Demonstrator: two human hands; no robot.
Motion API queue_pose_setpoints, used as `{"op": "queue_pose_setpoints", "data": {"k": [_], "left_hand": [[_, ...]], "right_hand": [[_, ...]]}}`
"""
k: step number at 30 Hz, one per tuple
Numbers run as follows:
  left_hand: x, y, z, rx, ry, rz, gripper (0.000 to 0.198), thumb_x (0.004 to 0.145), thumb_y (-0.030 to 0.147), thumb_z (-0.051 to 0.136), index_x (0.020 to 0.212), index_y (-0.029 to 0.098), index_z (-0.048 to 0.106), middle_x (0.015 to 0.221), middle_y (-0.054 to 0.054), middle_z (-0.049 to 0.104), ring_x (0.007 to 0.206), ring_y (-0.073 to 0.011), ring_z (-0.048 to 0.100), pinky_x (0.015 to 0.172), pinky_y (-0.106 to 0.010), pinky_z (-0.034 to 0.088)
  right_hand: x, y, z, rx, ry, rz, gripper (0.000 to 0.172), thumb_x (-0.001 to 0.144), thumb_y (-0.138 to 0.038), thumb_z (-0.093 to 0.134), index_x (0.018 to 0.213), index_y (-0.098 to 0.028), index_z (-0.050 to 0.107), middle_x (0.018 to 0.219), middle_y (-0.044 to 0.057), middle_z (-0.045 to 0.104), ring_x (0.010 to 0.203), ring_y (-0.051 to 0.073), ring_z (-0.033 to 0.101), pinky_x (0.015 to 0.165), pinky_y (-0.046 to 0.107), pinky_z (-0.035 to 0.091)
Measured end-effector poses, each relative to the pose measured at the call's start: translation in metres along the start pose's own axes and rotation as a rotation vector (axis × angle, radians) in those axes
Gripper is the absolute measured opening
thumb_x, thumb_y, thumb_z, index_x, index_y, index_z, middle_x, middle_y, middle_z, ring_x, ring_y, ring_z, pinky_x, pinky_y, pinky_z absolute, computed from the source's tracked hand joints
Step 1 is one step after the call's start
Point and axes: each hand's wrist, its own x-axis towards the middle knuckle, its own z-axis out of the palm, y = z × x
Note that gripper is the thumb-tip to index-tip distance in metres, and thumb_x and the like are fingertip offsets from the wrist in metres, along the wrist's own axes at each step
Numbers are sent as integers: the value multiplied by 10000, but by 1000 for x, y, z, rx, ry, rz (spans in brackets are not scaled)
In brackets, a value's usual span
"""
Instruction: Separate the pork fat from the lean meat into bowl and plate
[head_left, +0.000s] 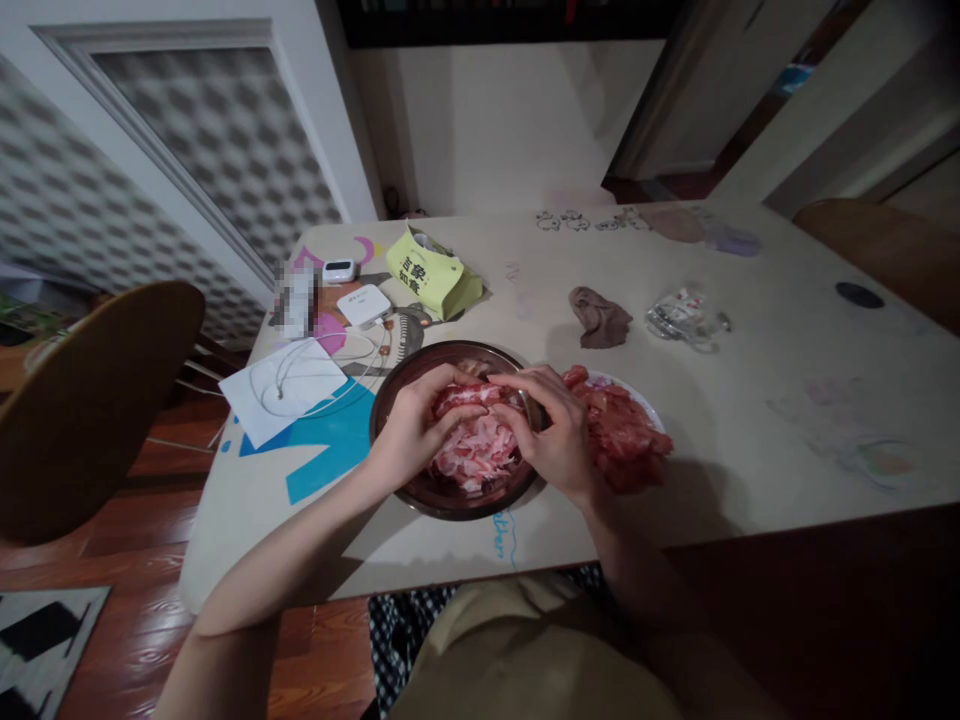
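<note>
Both my hands are over a round metal bowl [386, 385] near the front of the table. Between them is a long piece of red and white raw meat [472, 397]. My left hand [421, 415] grips its left end, fingers curled over the top and thumb below. At the other end my right hand [551, 420] pinches it between thumb and fingers. Below the piece, pale pink shreds of meat [480, 455] lie in the bowl. To the right of the bowl, partly behind my right hand, a plate [654, 410] carries a heap of red raw meat [622, 435].
A yellow-green packet [435, 275], a white box [364, 305] with a cable, a small white device [339, 270] and a paper sheet [281, 390] lie at the left. Behind the plate are a crumpled brown cloth [598, 318] and clear plastic [686, 318]. A chair [97, 400] stands left.
</note>
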Motion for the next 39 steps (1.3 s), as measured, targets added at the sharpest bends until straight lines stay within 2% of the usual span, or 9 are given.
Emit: {"op": "queue_pose_setpoints", "data": {"k": [6,13,20,25,31,39], "left_hand": [[-4,2,7,-8,61,-14,251,936,305,697,1154,182,676,1141,-86,741,1067,-220,703,984,-327,531],[-7,1,9,2,71,10,199,938,290,694,1103,179,682,1107,-85,754,1010,-211,719,922,-302,541],[-4,3,2,91,-13,98,148,962,234,644,1085,168,694,1047,-88,755,971,-200,726,883,-290,559],[-3,1,-5,217,-109,205,211,984,152,567,1167,189,666,1040,-82,723,1012,-196,710,897,-302,571],[-6,-3,-13,367,-232,279,359,976,56,476,1278,205,599,1134,-86,677,1067,-206,691,879,-322,591],[-7,5,-16,555,-262,295,281,965,70,485,1188,181,616,1118,-90,682,959,-204,723,819,-327,622]], "right_hand": [[-6,3,6,-179,69,-183,519,909,-145,679,1397,-290,581,1134,62,739,1087,243,672,976,443,555],[-11,4,10,-89,79,-125,442,930,-97,619,1322,-302,632,1154,42,743,1080,192,715,951,385,618],[-9,2,11,-113,143,-187,385,888,-71,629,1208,-276,690,1053,38,752,981,173,741,868,318,651],[-11,2,9,-113,96,-185,352,905,-87,622,1198,-271,690,1052,31,754,993,163,742,905,311,649],[-16,2,8,-153,65,-196,311,911,-90,622,1172,-248,684,1055,37,752,996,161,737,929,303,641],[-20,4,7,-143,3,-202,366,915,-84,599,1220,-269,681,1113,35,749,1048,170,731,1025,341,610]]}}
